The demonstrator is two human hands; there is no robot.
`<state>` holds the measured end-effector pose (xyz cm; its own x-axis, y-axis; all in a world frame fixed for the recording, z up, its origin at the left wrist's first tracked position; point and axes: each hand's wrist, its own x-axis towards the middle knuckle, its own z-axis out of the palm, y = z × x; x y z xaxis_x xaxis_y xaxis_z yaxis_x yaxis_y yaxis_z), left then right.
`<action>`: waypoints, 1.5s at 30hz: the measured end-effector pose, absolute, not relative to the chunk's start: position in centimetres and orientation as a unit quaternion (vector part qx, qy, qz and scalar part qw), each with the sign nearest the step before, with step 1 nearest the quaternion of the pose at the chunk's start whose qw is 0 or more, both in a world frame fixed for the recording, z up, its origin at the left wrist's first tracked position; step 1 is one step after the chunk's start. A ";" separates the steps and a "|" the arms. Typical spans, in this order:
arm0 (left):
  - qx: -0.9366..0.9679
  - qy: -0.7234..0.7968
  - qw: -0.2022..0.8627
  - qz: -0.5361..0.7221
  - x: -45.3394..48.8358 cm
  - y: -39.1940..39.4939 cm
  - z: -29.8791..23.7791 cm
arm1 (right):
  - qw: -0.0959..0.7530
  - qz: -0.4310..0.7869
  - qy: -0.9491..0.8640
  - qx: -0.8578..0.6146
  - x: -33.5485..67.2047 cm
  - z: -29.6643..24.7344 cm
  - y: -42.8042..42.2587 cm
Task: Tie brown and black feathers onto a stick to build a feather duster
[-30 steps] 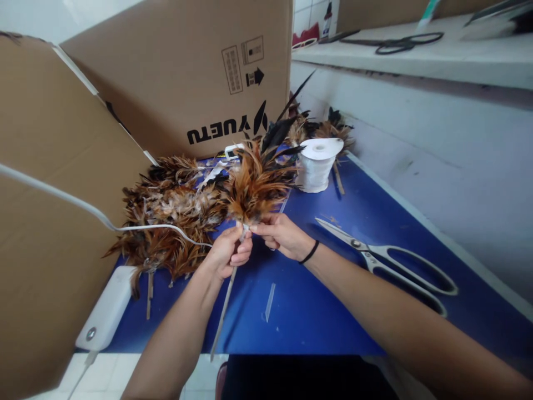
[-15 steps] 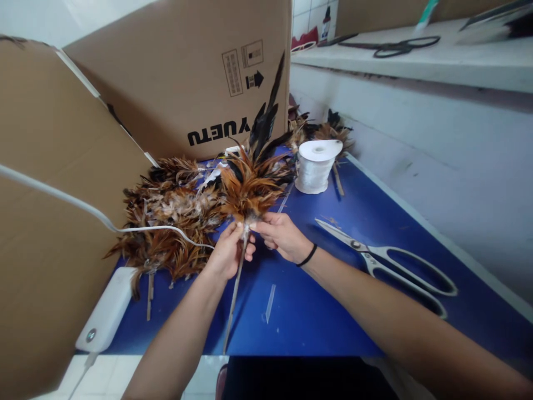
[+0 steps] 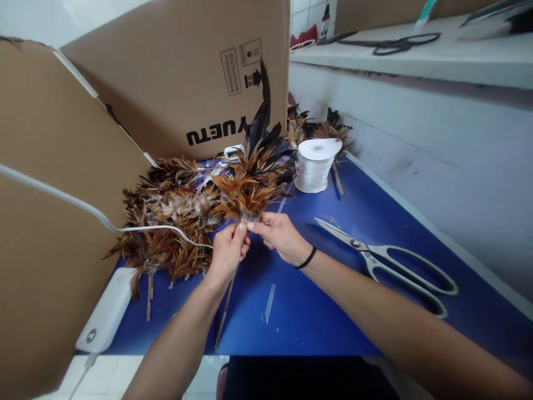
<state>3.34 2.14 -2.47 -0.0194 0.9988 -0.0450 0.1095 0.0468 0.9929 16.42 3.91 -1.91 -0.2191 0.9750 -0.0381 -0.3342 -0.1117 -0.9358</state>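
Note:
A bunch of brown and black feathers (image 3: 250,186) on a thin stick (image 3: 225,311) stands over the blue table, its long dark plumes pointing away from me. My left hand (image 3: 229,247) is closed round the stick just below the feathers. Thumb and fingers of my right hand (image 3: 281,236) pinch the feather base, touching my left thumb; whether they hold tape or a feather end is hidden. A spool of clear ribbon or tape (image 3: 313,169) stands beyond my right hand. Large scissors (image 3: 375,255) lie partly spread to the right.
More feather bunches (image 3: 170,216) are heaped at left, with others behind the spool. A white power bank (image 3: 106,311) with a cable lies near the left edge. Cardboard boxes (image 3: 166,72) wall the left and back. Black scissors (image 3: 395,43) rest on the ledge (image 3: 416,66).
The feather bunch has turned, its long plumes tipping left. The stick's lower end has swung left, and my left hand has rolled over more of it. My right hand stays nearly in place.

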 end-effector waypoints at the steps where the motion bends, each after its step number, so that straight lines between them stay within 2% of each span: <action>1: 0.495 0.537 0.497 0.469 3.4 2.2 -2.3 | 0.504 0.648 -0.441 -0.364 16.5 -1.9 3.9; 6: 0.451 0.504 0.568 0.470 3.7 2.2 -1.7 | 0.505 0.633 -0.450 -0.376 16.4 -2.3 3.9; 13: 0.478 0.520 0.538 0.460 3.5 2.4 -2.1 | 0.516 0.587 -0.466 -0.414 16.0 -3.0 4.1; 26: 0.425 0.509 0.605 0.441 3.0 2.6 -0.8 | 0.480 0.467 -0.616 -0.415 17.1 -2.8 4.4; 41: 0.393 0.475 0.658 0.431 2.2 2.6 -0.2 | 0.470 0.456 -0.652 -0.382 17.5 -2.3 4.5; 45: 0.396 0.454 0.670 0.434 2.1 2.6 -0.3 | 0.486 0.490 -0.627 -0.363 17.6 -2.5 4.5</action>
<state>2.13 2.56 -0.26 0.2115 0.9406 -0.2657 -0.2216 0.3109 0.9242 17.57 4.55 -2.47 -0.2646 0.9303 0.2540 -0.0217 0.2576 -0.9660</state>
